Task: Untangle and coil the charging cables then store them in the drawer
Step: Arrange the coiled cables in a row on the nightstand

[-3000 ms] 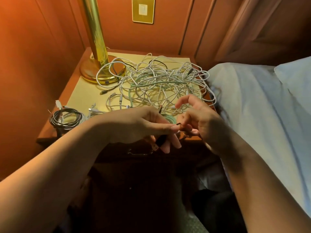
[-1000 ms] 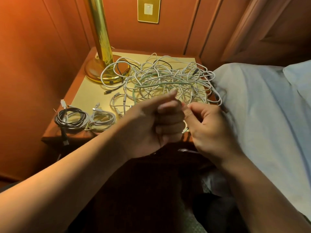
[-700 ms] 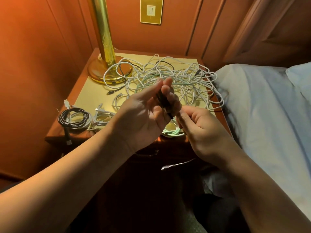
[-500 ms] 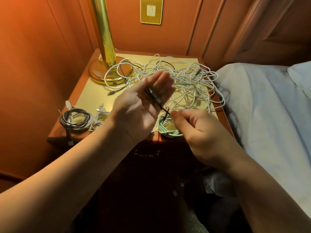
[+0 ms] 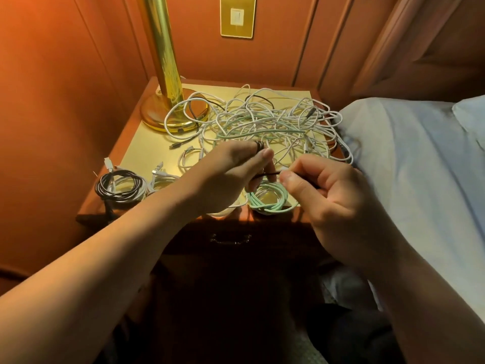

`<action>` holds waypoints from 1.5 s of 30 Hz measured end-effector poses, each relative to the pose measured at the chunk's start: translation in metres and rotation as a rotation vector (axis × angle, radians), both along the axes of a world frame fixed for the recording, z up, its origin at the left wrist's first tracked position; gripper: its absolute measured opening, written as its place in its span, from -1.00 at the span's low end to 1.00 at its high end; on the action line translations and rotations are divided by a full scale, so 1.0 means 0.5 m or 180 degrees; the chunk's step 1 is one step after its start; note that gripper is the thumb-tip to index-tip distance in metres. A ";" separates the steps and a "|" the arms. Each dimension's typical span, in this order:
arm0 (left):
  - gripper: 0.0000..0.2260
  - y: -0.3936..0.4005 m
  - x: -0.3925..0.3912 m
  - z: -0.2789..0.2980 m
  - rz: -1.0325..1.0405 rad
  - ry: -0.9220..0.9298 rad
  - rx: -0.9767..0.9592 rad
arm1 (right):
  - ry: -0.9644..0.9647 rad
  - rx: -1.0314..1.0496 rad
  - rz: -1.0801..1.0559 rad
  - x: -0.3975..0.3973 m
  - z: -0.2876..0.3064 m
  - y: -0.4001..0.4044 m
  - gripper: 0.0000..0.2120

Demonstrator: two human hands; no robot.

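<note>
Bedside worktop (image 5: 147,151) carries the white tangle (image 5: 262,122), centre frame. Since half a second ago, left hand (image 5: 231,174) has gone from flat to clenched on the black cable (image 5: 267,174); right hand (image 5: 333,200) pinches its tail, so coiling continues.

1. We see walls (image 5: 65,74) of warm orange-red panelling, divided by vertical mouldings, closing in a corner.
2. A brass plate with a white switch (image 5: 237,16) sits high on the back wall.
3. A wooden nightstand (image 5: 136,143) fills the corner, its top a pale yellow; a dark pull handle (image 5: 230,240) shows on its shadowed front.
4. A brass lamp (image 5: 164,61) stands at the nightstand's back left, its round base on the top.
5. A bed with pale bedding (image 5: 420,166) lies just beside the nightstand, a pillow (image 5: 472,111) at the far right.
6. The floor below is too dark for us to judge; possibly carpet.
</note>
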State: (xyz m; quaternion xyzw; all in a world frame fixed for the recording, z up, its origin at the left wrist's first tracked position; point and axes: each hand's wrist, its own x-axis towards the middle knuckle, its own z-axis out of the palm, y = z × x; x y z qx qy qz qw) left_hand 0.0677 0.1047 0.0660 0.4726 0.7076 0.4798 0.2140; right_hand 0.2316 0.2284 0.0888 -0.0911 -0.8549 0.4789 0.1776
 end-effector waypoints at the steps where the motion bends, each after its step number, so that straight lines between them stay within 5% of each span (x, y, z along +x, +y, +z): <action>1: -0.56 0.000 0.007 0.004 -0.0141 -0.0058 -0.0048 | 0.0065 -0.0042 -0.0027 0.001 0.001 0.005 -0.69; 4: -0.44 0.004 0.028 0.012 -0.0704 -0.0611 -0.0183 | 0.0228 0.0023 -0.0112 0.006 0.003 0.015 -0.72; 9: -0.57 0.005 0.036 0.016 -0.1412 -0.2155 -0.0138 | -0.0093 -0.0419 0.0189 0.007 0.004 0.037 -0.90; 12: -0.58 0.003 0.035 0.018 -0.1665 -0.2802 -0.0098 | -0.0260 -0.0430 0.0539 0.002 0.002 0.041 -0.77; 18: -0.51 -0.011 0.052 0.038 -0.1273 -0.3702 0.0059 | -0.0167 -0.0280 0.0591 -0.006 -0.010 0.035 -0.85; 24: -0.73 -0.016 0.080 0.061 0.0480 -0.3470 0.0217 | -0.0138 -0.0036 0.0490 -0.030 -0.010 0.021 -0.81; 29: -0.73 -0.012 0.063 0.057 0.0669 -0.3364 0.0165 | -0.0197 0.0326 0.0269 -0.047 -0.017 0.025 -0.81; 38: -0.55 -0.021 0.030 0.037 0.0720 -0.1918 -0.0072 | -0.0280 -0.0009 0.0485 -0.070 -0.015 0.026 -0.72; 45: -0.51 -0.036 0.012 0.024 0.0781 -0.2041 -0.0069 | -0.0750 -0.0016 0.0705 -0.060 -0.021 0.071 -0.74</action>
